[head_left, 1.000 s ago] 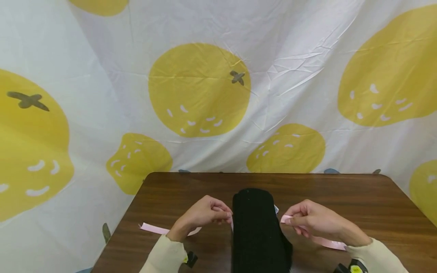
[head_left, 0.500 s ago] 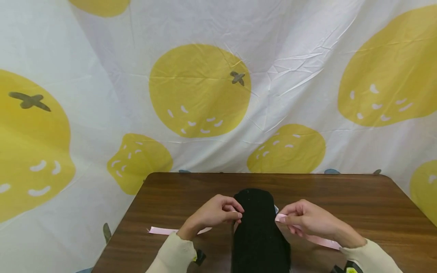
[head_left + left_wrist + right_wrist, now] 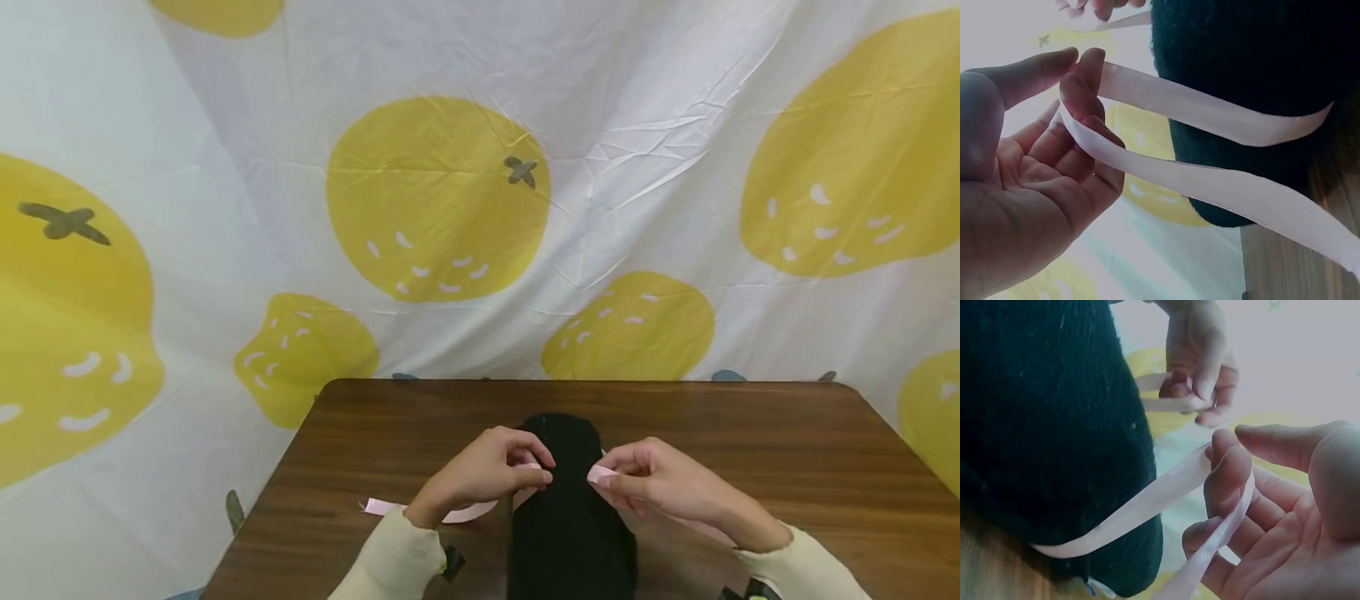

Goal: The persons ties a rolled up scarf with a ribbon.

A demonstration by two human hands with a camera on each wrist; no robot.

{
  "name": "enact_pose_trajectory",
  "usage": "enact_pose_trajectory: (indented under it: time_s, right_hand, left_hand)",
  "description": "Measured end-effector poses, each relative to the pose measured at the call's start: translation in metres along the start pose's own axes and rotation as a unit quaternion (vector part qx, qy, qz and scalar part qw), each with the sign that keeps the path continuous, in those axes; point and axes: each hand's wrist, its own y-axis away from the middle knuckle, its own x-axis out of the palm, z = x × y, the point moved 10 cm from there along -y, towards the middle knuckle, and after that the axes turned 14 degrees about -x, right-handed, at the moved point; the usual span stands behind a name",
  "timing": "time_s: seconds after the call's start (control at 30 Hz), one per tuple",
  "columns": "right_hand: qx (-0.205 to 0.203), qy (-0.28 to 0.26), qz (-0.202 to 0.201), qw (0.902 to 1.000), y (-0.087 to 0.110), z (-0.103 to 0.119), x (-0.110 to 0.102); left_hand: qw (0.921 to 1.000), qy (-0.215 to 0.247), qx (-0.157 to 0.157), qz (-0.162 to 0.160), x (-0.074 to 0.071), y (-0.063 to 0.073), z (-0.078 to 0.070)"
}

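On the table stands a long, dark, fuzzy block-like thing (image 3: 573,533) with a rounded top; I cannot tell its kind. At its left, my left hand (image 3: 491,468) pinches a pale pink ribbon (image 3: 1185,109) between thumb and fingers. The ribbon is looped over the fingers in the left wrist view, with one length running to the dark thing's side and a tail hanging loose. Opposite, my right hand (image 3: 671,487) pinches another stretch of pink ribbon (image 3: 1147,503) that runs down around the dark thing. Where the ribbon passes behind it is hidden.
The brown wooden table (image 3: 420,408) ends at a straight far edge. Behind it hangs a white cloth (image 3: 637,75) with yellow fruit prints. The ribbon's left tail (image 3: 465,514) arcs over the table beside my left sleeve.
Both hands have moved inward toward each other, in front of the dark thing, drawing the ribbon ends with them. The left tail has shifted right.
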Motion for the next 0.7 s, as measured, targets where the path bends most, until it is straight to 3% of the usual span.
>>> enact_pose_trajectory:
  time_s: [0.2,0.7]
  right_hand:
    - [-0.043,0.083,-0.002,0.9956,-0.008,0.012,0.002]
    - [-0.054,0.07,-0.015,0.996,-0.015,0.015,0.006]
  left_hand:
    - [0.9996,-0.019,0.019,-0.006,0.007,-0.004,-0.006]
    - [0.9991,-0.025,0.031,-0.011,0.019,-0.009,-0.011]
